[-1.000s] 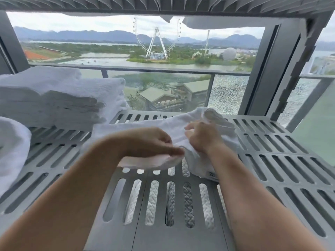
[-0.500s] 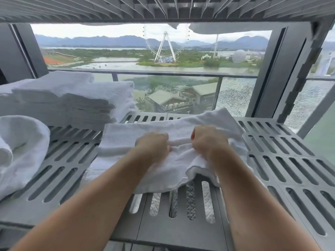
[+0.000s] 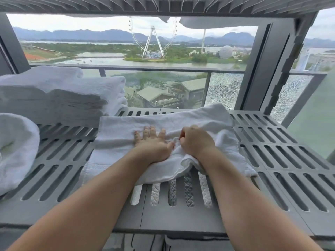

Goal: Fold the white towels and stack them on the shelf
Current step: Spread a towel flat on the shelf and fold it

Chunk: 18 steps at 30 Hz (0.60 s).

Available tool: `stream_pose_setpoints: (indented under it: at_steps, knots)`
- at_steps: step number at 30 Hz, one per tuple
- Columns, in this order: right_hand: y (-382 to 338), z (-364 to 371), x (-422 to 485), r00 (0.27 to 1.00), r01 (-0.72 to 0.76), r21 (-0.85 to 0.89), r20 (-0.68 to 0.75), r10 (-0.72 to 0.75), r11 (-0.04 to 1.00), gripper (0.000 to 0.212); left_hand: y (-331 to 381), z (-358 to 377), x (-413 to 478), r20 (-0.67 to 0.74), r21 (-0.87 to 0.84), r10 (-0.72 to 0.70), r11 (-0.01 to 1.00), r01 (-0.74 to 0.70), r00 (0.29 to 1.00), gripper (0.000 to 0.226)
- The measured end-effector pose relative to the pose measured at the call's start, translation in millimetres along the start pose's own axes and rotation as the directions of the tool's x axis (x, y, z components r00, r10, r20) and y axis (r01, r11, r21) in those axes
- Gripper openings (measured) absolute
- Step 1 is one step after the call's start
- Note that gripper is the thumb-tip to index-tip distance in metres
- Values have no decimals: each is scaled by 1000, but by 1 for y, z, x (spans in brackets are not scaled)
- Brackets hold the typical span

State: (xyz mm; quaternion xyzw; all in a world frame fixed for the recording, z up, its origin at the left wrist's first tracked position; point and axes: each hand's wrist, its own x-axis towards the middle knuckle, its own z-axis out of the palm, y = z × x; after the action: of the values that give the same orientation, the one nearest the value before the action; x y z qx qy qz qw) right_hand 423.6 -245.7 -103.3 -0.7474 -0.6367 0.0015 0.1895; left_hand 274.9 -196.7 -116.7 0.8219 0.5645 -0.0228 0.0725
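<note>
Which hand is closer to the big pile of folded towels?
Left. The left hand lies flat on the spread towel, right of the pile; the right hand grips it farther right.

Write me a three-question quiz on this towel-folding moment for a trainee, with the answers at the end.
1. What is the left hand doing to the towel spread on the shelf?
A) It lies flat on it, fingers spread
B) It lifts it into the air
C) It is clear of it, on the bare shelf

2. True or false: the right hand lies flat on the towel with straight fingers.

3. Fill in: the stack of folded towels sits at the back ____ of the shelf.

Key
1. A
2. False: its fingers are curled and grip a fold of the towel.
3. left
</note>
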Motion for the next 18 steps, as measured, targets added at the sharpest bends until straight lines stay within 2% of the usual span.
stream_pose_setpoints:
  at_steps: [7, 12, 14, 16, 18]
  knots:
    - [0, -2, -26, 999, 7, 11, -42, -6, 1000, 19, -10, 5, 6, -15, 17, 74, 997, -73, 997, 86]
    - [0, -14, -51, 999, -18, 45, 27, 17, 999, 26, -17, 3, -6, -39, 35, 167, 985, -166, 985, 77]
    - [-2, -21, -60, 998, -19, 68, 53, 15, 997, 29, -20, -6, -12, -43, 101, 198, 976, -193, 979, 71]
    - [-2, -27, -73, 1000, 4, 128, -16, -2, 992, 32, -20, -19, -18, -76, 222, 179, 962, -158, 981, 65]
    - [5, -30, -90, 978, 17, 175, -208, 20, 984, 35, -11, -27, -29, -165, 248, 148, 963, -104, 975, 55]
